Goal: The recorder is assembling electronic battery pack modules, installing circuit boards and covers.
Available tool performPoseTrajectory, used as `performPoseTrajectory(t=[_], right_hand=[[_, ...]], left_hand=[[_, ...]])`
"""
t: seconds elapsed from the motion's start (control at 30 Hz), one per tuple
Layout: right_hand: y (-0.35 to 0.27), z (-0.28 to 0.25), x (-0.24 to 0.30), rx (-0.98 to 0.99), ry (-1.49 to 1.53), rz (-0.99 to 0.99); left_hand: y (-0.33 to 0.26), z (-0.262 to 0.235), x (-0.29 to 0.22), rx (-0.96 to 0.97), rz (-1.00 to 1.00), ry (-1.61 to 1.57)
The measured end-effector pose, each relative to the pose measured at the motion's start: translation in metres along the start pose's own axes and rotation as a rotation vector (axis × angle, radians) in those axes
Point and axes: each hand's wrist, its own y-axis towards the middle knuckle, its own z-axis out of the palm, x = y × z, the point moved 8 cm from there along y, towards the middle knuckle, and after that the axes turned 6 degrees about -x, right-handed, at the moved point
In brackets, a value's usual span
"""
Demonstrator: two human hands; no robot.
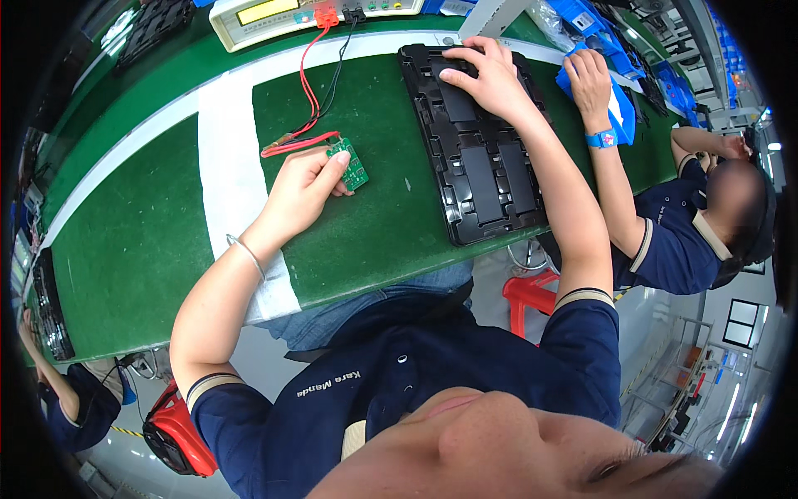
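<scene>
My left hand (306,185) pinches a small green circuit board (352,165) between thumb and fingers, a little above the green bench top. A red wire (309,143) runs beside the board's upper edge; whether it is joined to the board is hidden by my fingers. To the right lies a black plastic tray (446,187) with moulded pockets holding flat dark rectangular pieces (480,183). My right hand (492,79) rests over the far end of this tray, its thumb and fingers apart, with nothing visible between them. Part of the tray is hidden under my right forearm.
A bench meter (258,23) with a yellow display stands at the back, red and black leads (339,75) trailing from it. White tape strips (229,141) cross the green bench. At right, a co-worker's hand (588,83) touches a blue bin (619,112). A grey post (490,17) rises behind the tray.
</scene>
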Motion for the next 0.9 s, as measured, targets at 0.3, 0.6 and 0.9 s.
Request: performPoseTrajectory(t=[0.3,0.6,0.9], right_hand=[[-0.047,-0.02,0.037,0.328,0.092,-0.093],[-0.086,-0.026,0.043,0.593,0.769,0.316],[-0.086,0.001,0.101,0.673,1.394,0.479]], left_hand=[[-0.001,0.001,0.003,0.001,0.006,0.03],[-0.002,0.001,-0.003,-0.008,0.011,0.035],[-0.001,0.003,-0.002,-0.001,0.022,0.032]])
